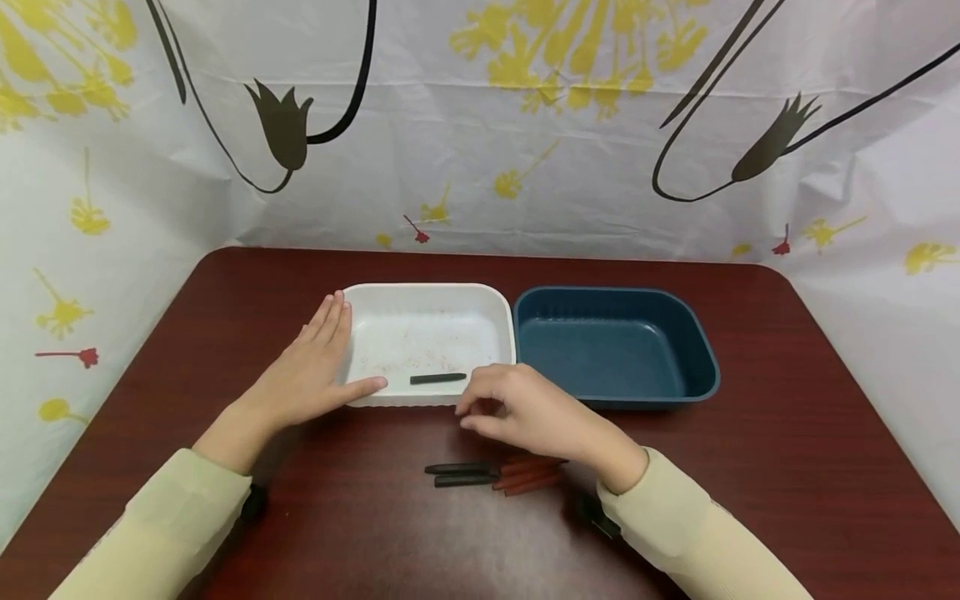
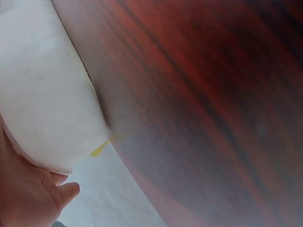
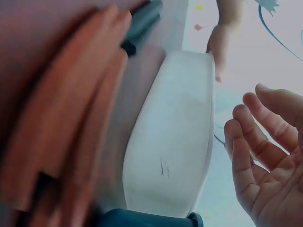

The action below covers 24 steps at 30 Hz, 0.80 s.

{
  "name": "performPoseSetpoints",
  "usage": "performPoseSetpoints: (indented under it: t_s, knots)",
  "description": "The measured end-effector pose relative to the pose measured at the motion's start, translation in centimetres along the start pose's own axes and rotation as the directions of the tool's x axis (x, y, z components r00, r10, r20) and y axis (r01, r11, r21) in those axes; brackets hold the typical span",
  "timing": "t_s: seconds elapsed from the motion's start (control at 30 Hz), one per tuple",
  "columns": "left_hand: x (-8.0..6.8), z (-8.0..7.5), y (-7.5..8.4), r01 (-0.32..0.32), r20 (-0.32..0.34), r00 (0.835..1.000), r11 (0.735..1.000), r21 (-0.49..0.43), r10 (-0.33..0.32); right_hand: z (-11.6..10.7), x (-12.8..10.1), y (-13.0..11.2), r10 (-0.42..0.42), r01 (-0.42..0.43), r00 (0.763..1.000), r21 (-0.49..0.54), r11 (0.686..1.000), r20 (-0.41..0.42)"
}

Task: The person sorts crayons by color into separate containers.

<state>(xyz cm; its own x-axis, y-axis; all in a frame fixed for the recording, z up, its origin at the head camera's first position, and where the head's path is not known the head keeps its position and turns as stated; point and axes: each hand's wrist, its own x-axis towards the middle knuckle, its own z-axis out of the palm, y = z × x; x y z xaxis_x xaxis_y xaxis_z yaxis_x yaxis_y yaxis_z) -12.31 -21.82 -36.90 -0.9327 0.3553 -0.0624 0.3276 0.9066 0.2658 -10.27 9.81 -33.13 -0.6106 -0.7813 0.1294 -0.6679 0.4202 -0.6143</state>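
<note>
My right hand (image 1: 525,412) hovers just off the near rim of the white tray (image 1: 360,293), fingers (image 1: 474,398) loosely curled and apart, holding nothing; the right wrist view shows the palm open w/ fingers spread and empty.

The crayons on the worktop (image 1: 787,467) lie toward me from those fingers, i.e. behind the fingertips and partly under the wrist: two black crayons (image 1: 461,474) side by side, and red crayons (image 1: 528,477) bunched just to their right, touching or nearly so. All of them lie w/ long axis running left-right across me, roughly parallel to the tray's near rim. So, as I judge it, the right hand is clearly the nearer one, and the fingers would have to draw back toward my body and come down across the sticks, pinching over the short axis.

One black crayon (image 1: 438,378) already lies inside the white tray, just ahead and left of the right fingertips, same left-right axis, close to the near wall.

Left hand (image 1: 311,371) lies flat against the tray's left side, fingers straight and together along the wall, thumb stretched along the near rim; it steadies, grips nothing. It is farther from the loose crayons.

Blue tray (image 1: 705,350) sits to the right of the right hand, touching or just beside the white one; nothing seen in it.
</note>
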Motion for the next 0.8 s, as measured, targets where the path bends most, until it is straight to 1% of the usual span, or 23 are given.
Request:
performPoseSetpoints:
  t_s: [0.07,0.23,0.3,0.43,0.67,0.8]
  knots:
    - [0.0,-0.1,0.0,-0.001,0.001,1.0,1.0,0.003,0.001,0.3,-0.4,-0.2,0.0,0.0,1.0,0.011,1.0,0.026]
    - [0.1,-0.1,-0.1,0.001,0.002,1.0,1.0,0.001,-0.001,1.4,-0.8,-0.2,0.004,-0.005,0.996,0.003,1.0,0.094]
    - [0.1,0.0,0.0,0.003,0.004,1.0,1.0,-0.005,-0.003,1.9,-0.8,0.0,0.017,-0.015,0.991,-0.019,1.0,0.13]
    - [0.0,0.1,0.0,0.008,0.008,1.0,1.0,-0.012,-0.008,2.9,-0.7,0.4,0.073,-0.058,0.977,-0.081,0.995,0.201]
    - [-0.1,0.0,0.1,0.007,0.005,1.0,1.0,-0.013,-0.007,3.8,-0.2,0.7,0.135,-0.096,0.955,-0.155,0.983,0.266]
    - [0.0,-0.1,0.1,0.006,0.001,1.0,1.0,-0.018,-0.006,4.1,0.0,0.8,0.162,-0.115,0.946,-0.178,0.977,0.281]
